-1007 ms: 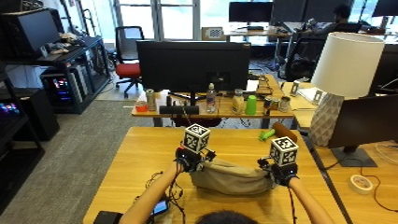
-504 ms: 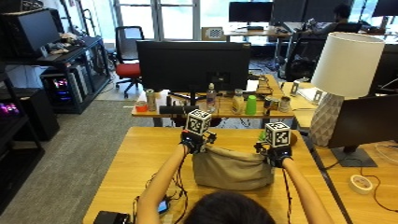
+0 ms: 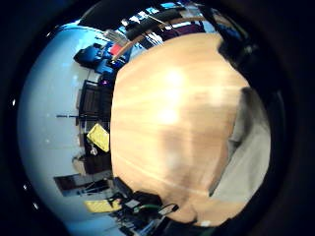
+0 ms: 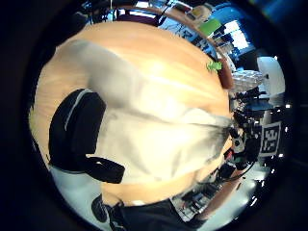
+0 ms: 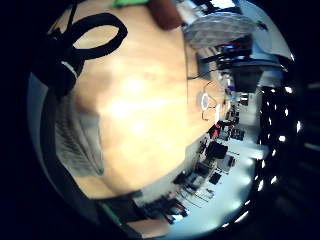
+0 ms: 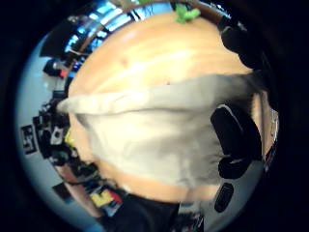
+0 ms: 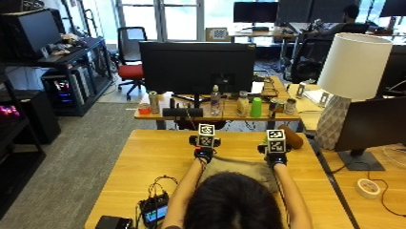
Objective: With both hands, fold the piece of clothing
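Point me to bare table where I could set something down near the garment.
Bare wood lies on the table beside the left hand, from the garment out to the table's edge. A narrower strip lies beyond the right hand. The far edge past both hands is open but for a brown object. The near left corner is crowded with a cabled device.

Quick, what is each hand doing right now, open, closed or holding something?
Left hand: grips the far left corner of the beige garment.
Right hand: grips the garment's far right corner.
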Demonstrator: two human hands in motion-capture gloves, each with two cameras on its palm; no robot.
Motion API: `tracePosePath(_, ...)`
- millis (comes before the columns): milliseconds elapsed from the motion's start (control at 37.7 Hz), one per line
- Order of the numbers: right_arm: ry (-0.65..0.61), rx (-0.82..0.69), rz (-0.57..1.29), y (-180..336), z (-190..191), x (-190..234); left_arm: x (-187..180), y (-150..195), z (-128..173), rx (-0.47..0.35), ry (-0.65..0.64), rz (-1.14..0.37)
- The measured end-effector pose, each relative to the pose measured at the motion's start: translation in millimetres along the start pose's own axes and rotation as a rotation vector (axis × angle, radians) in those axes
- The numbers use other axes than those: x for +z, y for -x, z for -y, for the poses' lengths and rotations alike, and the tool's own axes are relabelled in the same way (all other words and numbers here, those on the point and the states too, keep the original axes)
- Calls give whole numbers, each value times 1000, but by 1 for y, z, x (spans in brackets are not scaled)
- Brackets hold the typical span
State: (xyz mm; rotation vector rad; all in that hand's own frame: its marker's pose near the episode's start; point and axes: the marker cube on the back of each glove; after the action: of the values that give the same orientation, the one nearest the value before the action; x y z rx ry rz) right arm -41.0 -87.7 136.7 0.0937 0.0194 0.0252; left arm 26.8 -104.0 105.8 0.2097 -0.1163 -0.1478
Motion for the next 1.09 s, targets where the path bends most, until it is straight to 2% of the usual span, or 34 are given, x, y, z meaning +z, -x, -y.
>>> tracePosePath(53,-69,29,-79,-21,11,6,4,-13,8,34,-51,17)
tracePosePath(106,-83,41,-112,-31,14,9,6,-21,7,67,-43,9)
tracePosePath(239,-14,28,-97,-32,0,4,-3,-37,-7,143,-34,-103)
tracePosePath(318,64,0,-59,-30,-14,2,-7,-40,-20,169,-22,-118)
tracePosePath(451,284,28,-6,-34,-46,6,5,-50,-70,269,202,-117)
tracePosePath(530,334,67,29,-39,-59,14,25,-57,-88,301,262,-106)
tracePosePath(583,378,118,48,-44,-67,26,43,-61,-96,283,316,-117)
tracePosePath(689,548,259,109,-55,-79,67,90,-69,-110,176,510,-145)
tracePosePath(769,611,367,169,-58,-84,84,112,-69,-112,134,571,-109)
tracePosePath(875,601,402,162,-55,-84,91,117,-67,-115,124,595,-54)
tracePosePath(1087,473,284,96,-42,-73,93,117,-71,-112,157,541,-37)
